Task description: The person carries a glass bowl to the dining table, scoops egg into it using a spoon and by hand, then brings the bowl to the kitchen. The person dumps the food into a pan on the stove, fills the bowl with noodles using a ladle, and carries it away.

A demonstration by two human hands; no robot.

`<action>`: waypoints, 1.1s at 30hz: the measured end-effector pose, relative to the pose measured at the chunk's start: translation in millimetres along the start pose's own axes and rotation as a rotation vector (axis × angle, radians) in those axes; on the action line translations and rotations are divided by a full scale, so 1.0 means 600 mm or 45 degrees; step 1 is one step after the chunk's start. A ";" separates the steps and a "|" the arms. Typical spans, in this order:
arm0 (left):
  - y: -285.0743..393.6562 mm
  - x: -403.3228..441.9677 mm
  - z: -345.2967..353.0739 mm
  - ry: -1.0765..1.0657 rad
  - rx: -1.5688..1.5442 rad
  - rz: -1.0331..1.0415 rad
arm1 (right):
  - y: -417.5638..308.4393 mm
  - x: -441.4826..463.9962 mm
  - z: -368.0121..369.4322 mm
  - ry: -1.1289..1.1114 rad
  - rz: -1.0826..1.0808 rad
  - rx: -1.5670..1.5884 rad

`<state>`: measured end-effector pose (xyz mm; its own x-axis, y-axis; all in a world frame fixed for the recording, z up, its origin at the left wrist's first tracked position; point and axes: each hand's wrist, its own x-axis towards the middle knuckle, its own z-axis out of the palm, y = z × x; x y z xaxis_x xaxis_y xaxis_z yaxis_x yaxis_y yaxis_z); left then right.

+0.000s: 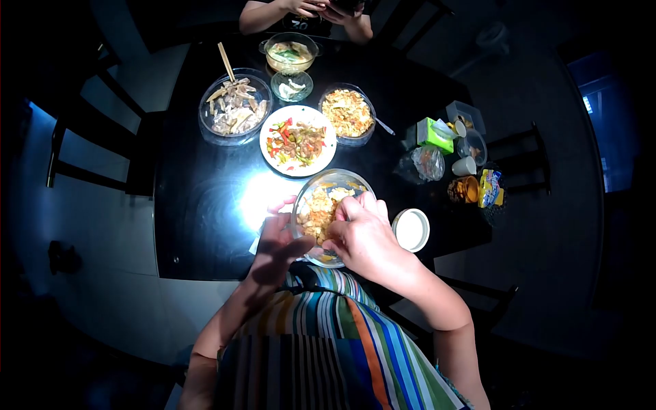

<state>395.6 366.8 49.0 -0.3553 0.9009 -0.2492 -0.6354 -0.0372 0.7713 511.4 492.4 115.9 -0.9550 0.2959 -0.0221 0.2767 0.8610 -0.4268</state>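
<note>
A clear glass bowl (318, 179) with yellowish, crumbly food (320, 213) stands near the table's front edge. My left hand (277, 242) is at the bowl's left side, its fingers apart and lying against the outside. Over the bowl's right part is my right hand (359, 229), its fingers bent and pressed together at the food; the fingertips are hidden, and what they grip cannot be made out. Just beyond the bowl lies a white plate (272, 162) of meat with red and green peppers. A small white bowl (411, 230) stands to the right of my right hand.
Farther back are a bowl with chopsticks (225, 61), a bowl of orange-yellow food (347, 113), a small glass dish (292, 87) and a soup bowl (290, 55). A green tissue box (435, 134), cups and packages stand at right. Another person's hands (321, 8) are across the table.
</note>
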 end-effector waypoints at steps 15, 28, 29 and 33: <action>-0.009 0.000 -0.002 0.109 0.215 -0.005 | 0.019 0.008 -0.012 0.149 0.074 0.311; -0.013 0.010 -0.001 0.086 0.139 0.116 | -0.003 0.006 0.000 0.031 0.011 -0.113; -0.017 0.010 -0.001 0.083 0.157 0.158 | -0.008 0.004 -0.001 -0.045 -0.063 -0.145; -0.006 0.006 0.004 0.091 0.055 0.041 | 0.002 -0.007 -0.029 -0.169 -0.037 -0.086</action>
<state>398.2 370.9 46.6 -0.4242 0.8663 -0.2638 -0.5932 -0.0457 0.8037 517.5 499.6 131.0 -0.9671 0.2172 -0.1321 0.2513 0.8954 -0.3675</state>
